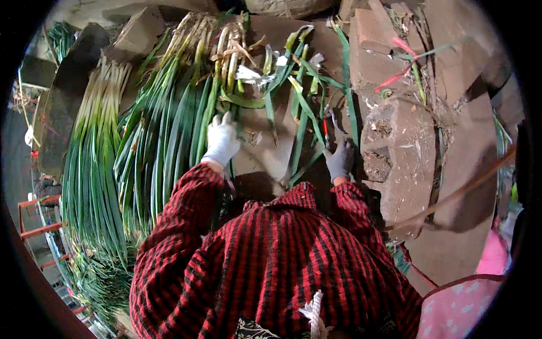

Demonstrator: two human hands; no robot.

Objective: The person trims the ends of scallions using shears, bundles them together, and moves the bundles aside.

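My left hand (223, 139), in a white glove, lies with fingers extended against the right edge of a row of long scallions (186, 121). Their pale root ends point away from me. My right hand (340, 161), in a grey glove, rests palm down with thumb and fingers apart. Just beyond its fingertips lies a small tool with a red part (326, 126) and a curved grey part; its exact kind is unclear. Loose green leaves (302, 107) and torn white scraps (254, 76) are scattered between and beyond my hands.
A trimmed-looking scallion bundle (96, 152) lies at far left, over more greens (101, 288). Bricks or blocks (403, 152) line the right side, with pink ribbon (405, 62) beyond. A brown stick (457, 189) slants across at right. Pink patterned cloth (460, 308) sits near right.
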